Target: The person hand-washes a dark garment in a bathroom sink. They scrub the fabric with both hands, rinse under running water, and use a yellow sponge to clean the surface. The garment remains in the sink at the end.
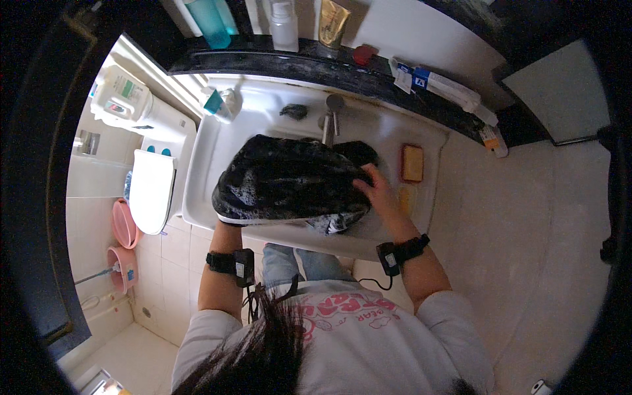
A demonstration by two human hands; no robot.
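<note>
1. Clock centred on the black cloth (pixel 289 174); it is held bunched over the sink (pixel 197 191), with its surface streaked by suds and a white edge shown at 6 o'clock.
2. Cloth's 3 o'clock edge is pinched between thumb and fingers of the right hand (pixel 374 186).
3. Left hand is hidden by the cloth at about 8 o'clock, only the forearm (pixel 227 237) seen; grip cannot be told.
4. Tap (pixel 330 125) is seen at 1 o'clock, spout end partly covered by cloth.
5. Dark clump (pixel 293 110) is left at 12 o'clock on the sink; teal-and-white packet (pixel 219 104) is placed between 10 and 11.
6. Soap dish (pixel 413 163) is set at 3 o'clock, past the right hand.
7. White toilet lid (pixel 153 191) is seen at 9 o'clock.
</note>
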